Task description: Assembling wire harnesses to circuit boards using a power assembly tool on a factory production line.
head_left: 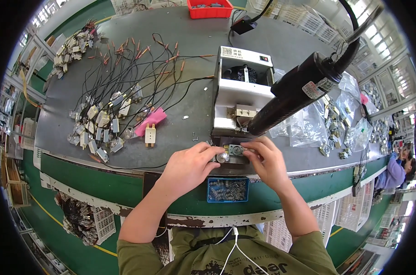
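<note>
At the front edge of the bench my two hands meet over one small assembly. My left hand point(189, 162) is closed, thumb and fingers pinching a round see-through piece point(222, 157). My right hand point(268, 164) pinches the right end of a small grey-green housing point(236, 150) with a round part in its middle. The two pieces touch or lie very close; whether they are joined, I cannot tell. Just beyond them stands a metal machine point(240, 91), with a thick black powered tool point(292, 94) slanting down to its front.
A blue tray point(227, 189) of small metal screws sits below my hands. To the left lie wired assemblies point(102, 123), a pink scrap point(153, 120) and a cream block point(150, 135). Plastic bags point(304, 130) and loose parts spread rightward. A red bin point(210, 11) stands far back.
</note>
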Available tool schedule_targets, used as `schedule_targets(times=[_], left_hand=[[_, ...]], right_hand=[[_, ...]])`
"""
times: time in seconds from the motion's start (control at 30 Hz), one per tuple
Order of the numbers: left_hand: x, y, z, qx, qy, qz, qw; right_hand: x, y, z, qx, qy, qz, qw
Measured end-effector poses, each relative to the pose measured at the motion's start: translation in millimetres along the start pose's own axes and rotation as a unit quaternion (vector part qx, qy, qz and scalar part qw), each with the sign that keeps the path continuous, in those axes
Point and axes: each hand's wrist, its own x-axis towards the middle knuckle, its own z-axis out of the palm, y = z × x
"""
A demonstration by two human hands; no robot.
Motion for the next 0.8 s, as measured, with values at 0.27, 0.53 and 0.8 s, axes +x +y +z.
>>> schedule_targets(times=[0.27,0.53,0.8], left_hand=[[15,17,-6,-0.022,-0.031,-0.023,0.999],[36,19,6,-0.047,-0.043,-0.056,0.996],[37,13,22,-0.024,-0.053,-0.042,0.997]], right_hand=[[65,-39,-46,0.179,0.279,-0.232,0.914],[73,-55,-47,0.309,0.2,-0.218,0.904],[63,-69,-46,0.457,0.139,-0.127,0.87]])
